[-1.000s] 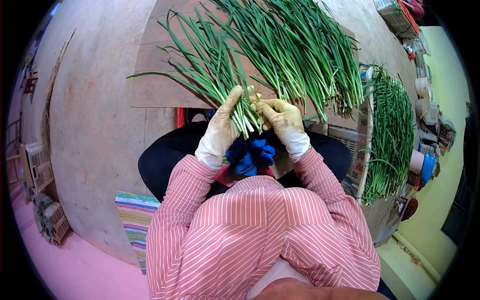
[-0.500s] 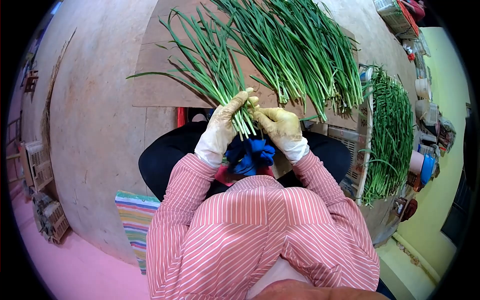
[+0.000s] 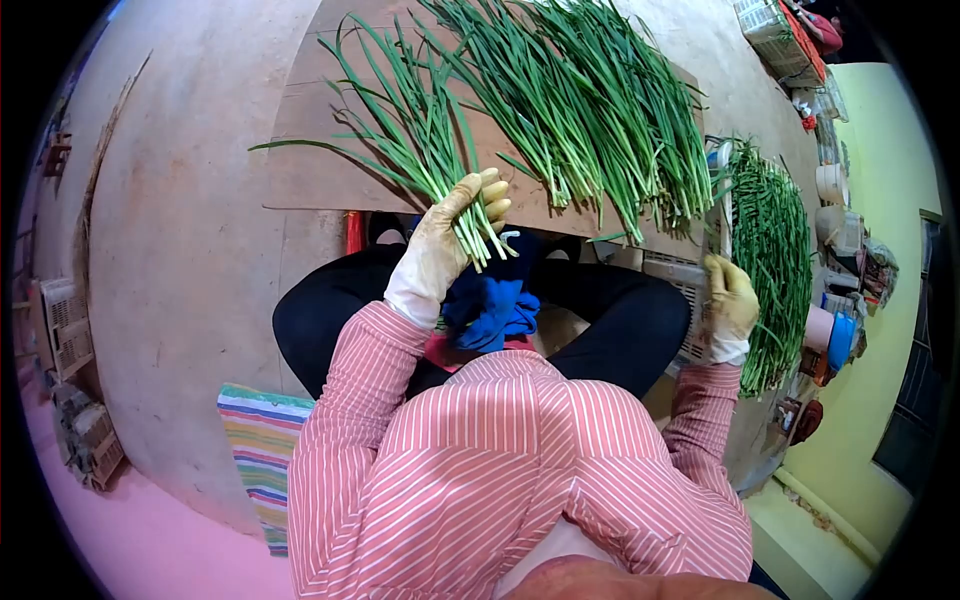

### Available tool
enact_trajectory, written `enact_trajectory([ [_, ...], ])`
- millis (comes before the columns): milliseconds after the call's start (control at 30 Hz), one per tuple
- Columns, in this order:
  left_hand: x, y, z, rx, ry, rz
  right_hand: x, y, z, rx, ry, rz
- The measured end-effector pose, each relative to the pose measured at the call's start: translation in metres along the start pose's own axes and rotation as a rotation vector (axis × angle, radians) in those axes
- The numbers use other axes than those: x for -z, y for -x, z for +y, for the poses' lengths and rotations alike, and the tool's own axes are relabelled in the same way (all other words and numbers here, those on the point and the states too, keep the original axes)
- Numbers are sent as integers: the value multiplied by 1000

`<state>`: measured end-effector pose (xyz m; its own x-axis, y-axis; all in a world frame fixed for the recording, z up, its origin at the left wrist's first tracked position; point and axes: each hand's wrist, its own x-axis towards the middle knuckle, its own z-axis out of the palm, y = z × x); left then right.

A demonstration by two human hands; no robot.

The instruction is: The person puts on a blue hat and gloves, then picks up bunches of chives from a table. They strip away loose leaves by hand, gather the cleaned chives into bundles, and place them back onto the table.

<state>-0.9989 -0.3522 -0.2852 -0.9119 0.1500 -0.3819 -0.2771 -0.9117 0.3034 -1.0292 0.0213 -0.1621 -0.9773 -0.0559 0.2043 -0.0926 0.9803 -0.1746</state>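
Observation:
My left hand (image 3: pixel 450 226), in a stained pale glove, is closed round the lower stems of a small bunch of garlic chives (image 3: pixel 405 118). The pale cut ends stick out below my fingers, and the green leaves fan away over the board. My right hand (image 3: pixel 732 298), gloved alike, is out to the right beside the crate (image 3: pixel 727 215) of garlic chives (image 3: pixel 770 270). Its fingers are loosely bent and slightly apart, with nothing visible in them. Larger bunches of garlic chives (image 3: pixel 590 110) lie side by side on the brown board (image 3: pixel 310 170).
Blue cloth (image 3: pixel 490 312) lies between my knees. A striped mat (image 3: pixel 262 440) is on the floor at left. Baskets (image 3: pixel 70 330) stand by the left edge. Along the right wall are a blue basin (image 3: pixel 842 330), tubs and bags. Another person's arm (image 3: pixel 822 32) shows at top right.
My right hand has left the stems near my left hand and moved right, to the crate's side. My left hand still holds the bunch, almost in the same place.

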Motion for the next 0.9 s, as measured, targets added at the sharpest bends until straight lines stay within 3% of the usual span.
enact_trajectory([
  [100,1,1,1,24,30,-27,-11,19,96,-313,381,-240],
  [133,-2,2,1,18,39,-58,-8,24,95,-309,435,-345],
  [167,-4,4,2,14,46,-88,-5,22,68,-300,446,-297],
  [233,-8,5,1,16,45,-77,-10,20,12,24,135,-10],
  [300,-14,2,-1,29,40,-82,-11,9,-62,202,-183,-28],
  [367,-17,3,-3,18,15,-54,-27,2,-114,228,-492,-223],
  [500,-15,6,-4,12,-1,-87,-74,-13,-180,366,-679,-469],
  [633,-9,4,-3,-21,-10,-159,-113,-20,-204,218,-740,-715],
  [700,-8,2,1,-27,-31,-132,-120,-19,-206,-180,-1012,-911],
  [733,-8,2,3,-34,-52,-109,-122,-18,-203,-69,-972,-784],
  [767,-5,-1,3,-34,-49,-106,-122,-17,-197,-70,-970,-788],
  [833,5,-6,3,-108,60,-29,-119,-11,-183,-246,-980,-894],
  [867,3,-7,10,-114,58,-23,-118,-3,-176,-229,-870,-896],
  [900,3,-9,12,-111,157,-151,-116,7,-169,-215,-853,-920],
])
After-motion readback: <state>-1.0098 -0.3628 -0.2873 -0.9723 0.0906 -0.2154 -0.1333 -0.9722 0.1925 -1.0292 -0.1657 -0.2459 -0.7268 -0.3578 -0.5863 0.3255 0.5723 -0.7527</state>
